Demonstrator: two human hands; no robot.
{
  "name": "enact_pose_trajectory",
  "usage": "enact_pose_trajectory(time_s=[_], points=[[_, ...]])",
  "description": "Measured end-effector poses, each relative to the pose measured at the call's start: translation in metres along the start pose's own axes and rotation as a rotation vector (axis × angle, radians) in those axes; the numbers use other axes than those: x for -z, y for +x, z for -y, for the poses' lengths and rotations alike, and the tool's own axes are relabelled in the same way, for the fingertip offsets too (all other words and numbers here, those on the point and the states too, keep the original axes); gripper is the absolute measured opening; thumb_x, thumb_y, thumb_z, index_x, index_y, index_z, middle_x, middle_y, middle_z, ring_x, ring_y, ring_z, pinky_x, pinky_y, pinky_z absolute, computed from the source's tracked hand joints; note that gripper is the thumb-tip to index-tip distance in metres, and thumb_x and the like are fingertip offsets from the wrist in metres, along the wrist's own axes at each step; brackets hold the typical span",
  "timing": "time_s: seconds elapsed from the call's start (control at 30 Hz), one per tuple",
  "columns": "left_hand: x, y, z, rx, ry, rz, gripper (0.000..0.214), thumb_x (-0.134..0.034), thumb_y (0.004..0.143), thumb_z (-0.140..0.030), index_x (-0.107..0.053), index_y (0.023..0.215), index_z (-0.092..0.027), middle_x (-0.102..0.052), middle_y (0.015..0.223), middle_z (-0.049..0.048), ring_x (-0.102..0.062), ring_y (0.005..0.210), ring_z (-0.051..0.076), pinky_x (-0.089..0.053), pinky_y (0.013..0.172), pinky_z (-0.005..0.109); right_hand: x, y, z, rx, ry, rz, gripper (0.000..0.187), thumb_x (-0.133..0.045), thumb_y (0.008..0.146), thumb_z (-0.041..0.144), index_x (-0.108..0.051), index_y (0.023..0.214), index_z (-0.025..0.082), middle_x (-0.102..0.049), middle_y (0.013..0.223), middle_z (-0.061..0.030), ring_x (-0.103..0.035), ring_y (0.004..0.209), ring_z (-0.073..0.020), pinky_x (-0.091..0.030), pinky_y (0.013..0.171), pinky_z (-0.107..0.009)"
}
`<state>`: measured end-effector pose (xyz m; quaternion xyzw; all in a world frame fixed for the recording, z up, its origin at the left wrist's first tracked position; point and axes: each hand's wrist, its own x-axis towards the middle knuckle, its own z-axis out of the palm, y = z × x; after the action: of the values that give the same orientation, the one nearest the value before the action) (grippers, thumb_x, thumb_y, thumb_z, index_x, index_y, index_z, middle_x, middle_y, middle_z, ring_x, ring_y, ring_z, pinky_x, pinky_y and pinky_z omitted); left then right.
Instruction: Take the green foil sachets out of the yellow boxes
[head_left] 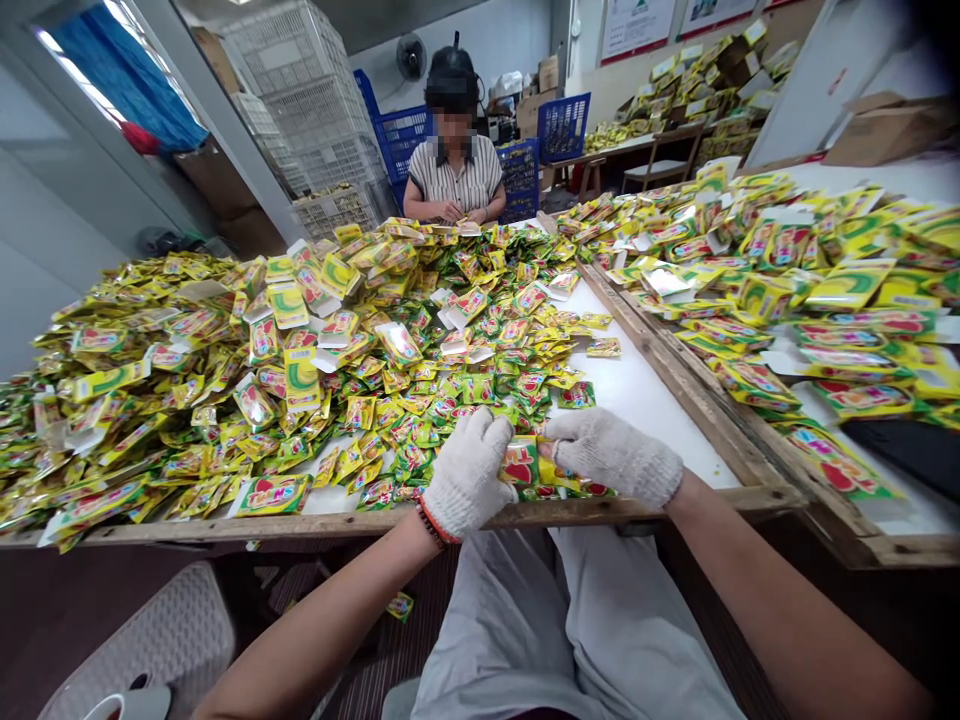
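My left hand [472, 470], in a white knit glove, is closed around a small green and yellow printed carton [520, 462] just above the table's front edge. My right hand [615, 455], gloved too, reaches the carton's right end, its bare-looking fingertips against a yellow packet [551, 470] there. How far the packet sits inside the carton I cannot make out. Beyond both hands spreads a heap of small green and yellow packets [480, 390]. Mixed into it on the left are printed cartons [302, 378], several with white flaps standing open.
A wooden rail [675, 385] divides the table; more cartons [847, 290] pile up right of it. Opposite sits another person [454, 180], hands at the heap. Blue crates [564, 128] and stacked white crates [300, 90] stand behind. A pale woven stool [157, 640] is at lower left.
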<state>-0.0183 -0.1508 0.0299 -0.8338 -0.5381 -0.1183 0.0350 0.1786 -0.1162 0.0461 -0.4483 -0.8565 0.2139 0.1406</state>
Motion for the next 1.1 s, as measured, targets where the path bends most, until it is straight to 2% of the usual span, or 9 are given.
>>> enact_pose_trajectory(time_s=[0.1, 0.2, 0.27, 0.33, 0.5, 0.63, 0.77, 0.97, 1.1], points=[[-0.003, 0.000, -0.002, 0.011, -0.026, -0.004, 0.042, -0.067, 0.060, -0.021, -0.049, 0.099, -0.020, -0.050, 0.104, 0.0074, -0.047, 0.096, 0.025, -0.046, 0.082, 0.036, -0.004, 0.002, 0.000, -0.042, 0.112, -0.020, 0.020, -0.054, 0.080, 0.028, -0.070, 0.075, 0.017, -0.068, 0.071, -0.0035, -0.057, 0.064, -0.0144, -0.038, 0.057, -0.023], [-0.002, 0.001, 0.000, 0.044, 0.007, -0.046, 0.042, -0.066, 0.061, -0.019, -0.050, 0.100, -0.020, -0.050, 0.104, 0.0077, -0.047, 0.098, 0.025, -0.045, 0.085, 0.037, -0.014, 0.000, 0.001, -0.310, 0.344, -0.213, 0.020, -0.058, 0.077, 0.033, -0.067, 0.087, 0.018, -0.065, 0.065, -0.0008, -0.057, 0.056, -0.0135, -0.039, 0.051, -0.023], [0.000, 0.002, 0.001, 0.061, 0.041, -0.065, 0.045, -0.066, 0.061, -0.018, -0.049, 0.103, -0.020, -0.050, 0.106, 0.0082, -0.046, 0.101, 0.026, -0.045, 0.086, 0.037, -0.021, -0.004, 0.001, -0.417, 0.528, -0.281, 0.021, -0.058, 0.077, 0.034, -0.063, 0.089, 0.018, -0.062, 0.058, 0.0017, -0.055, 0.049, -0.0122, -0.038, 0.045, -0.022], [0.003, 0.004, 0.001, 0.040, 0.073, -0.055, 0.047, -0.066, 0.062, -0.018, -0.049, 0.105, -0.019, -0.050, 0.107, 0.0086, -0.046, 0.101, 0.027, -0.045, 0.086, 0.039, -0.027, -0.009, 0.003, -0.416, 0.623, -0.281, 0.017, -0.056, 0.078, 0.033, -0.062, 0.085, 0.019, -0.057, 0.050, 0.0040, -0.052, 0.043, -0.0109, -0.036, 0.041, -0.020], [0.004, 0.002, -0.005, -0.050, 0.084, -0.009, 0.048, -0.067, 0.064, -0.022, -0.049, 0.108, -0.019, -0.050, 0.109, 0.0098, -0.046, 0.099, 0.028, -0.045, 0.084, 0.040, -0.034, -0.015, 0.010, -0.406, 0.623, -0.204, 0.014, -0.052, 0.078, 0.026, -0.063, 0.083, 0.019, -0.050, 0.039, 0.0061, -0.048, 0.036, -0.0100, -0.036, 0.040, -0.020], [0.004, 0.000, -0.002, -0.005, 0.065, -0.019, 0.045, -0.066, 0.063, -0.022, -0.051, 0.105, -0.019, -0.051, 0.108, 0.0092, -0.046, 0.099, 0.027, -0.045, 0.084, 0.039, -0.036, -0.017, 0.008, -0.354, 0.731, -0.260, 0.023, -0.056, 0.077, 0.033, -0.060, 0.094, 0.018, -0.060, 0.057, 0.0039, -0.048, 0.039, -0.0089, -0.038, 0.040, -0.021], [0.004, -0.002, 0.003, -0.013, 0.061, -0.022, 0.046, -0.066, 0.062, -0.022, -0.051, 0.105, -0.018, -0.051, 0.107, 0.0085, -0.047, 0.098, 0.026, -0.045, 0.085, 0.038, -0.040, -0.020, 0.001, -0.295, 0.725, -0.183, 0.025, -0.059, 0.074, 0.033, -0.059, 0.094, 0.018, -0.067, 0.077, 0.0000, -0.049, 0.045, -0.0087, -0.039, 0.042, -0.022], [0.000, -0.003, -0.003, -0.054, 0.101, -0.028, 0.047, -0.067, 0.063, -0.024, -0.052, 0.108, -0.018, -0.052, 0.109, 0.0097, -0.047, 0.099, 0.028, -0.046, 0.086, 0.040, -0.051, -0.014, 0.010, -0.351, 0.397, -0.412, 0.015, -0.055, 0.070, 0.019, -0.061, 0.084, 0.019, -0.067, 0.078, -0.0027, -0.060, 0.072, -0.0159, -0.046, 0.067, -0.026], [-0.001, -0.003, -0.001, -0.038, 0.041, -0.017, 0.046, -0.068, 0.063, -0.024, -0.052, 0.106, -0.019, -0.052, 0.107, 0.0088, -0.048, 0.098, 0.026, -0.047, 0.084, 0.039, -0.044, -0.015, 0.015, -0.311, 0.561, -0.256, 0.010, -0.054, 0.075, 0.027, -0.059, 0.080, 0.020, -0.065, 0.067, 0.0009, -0.056, 0.055, -0.0118, -0.042, 0.052, -0.022]])
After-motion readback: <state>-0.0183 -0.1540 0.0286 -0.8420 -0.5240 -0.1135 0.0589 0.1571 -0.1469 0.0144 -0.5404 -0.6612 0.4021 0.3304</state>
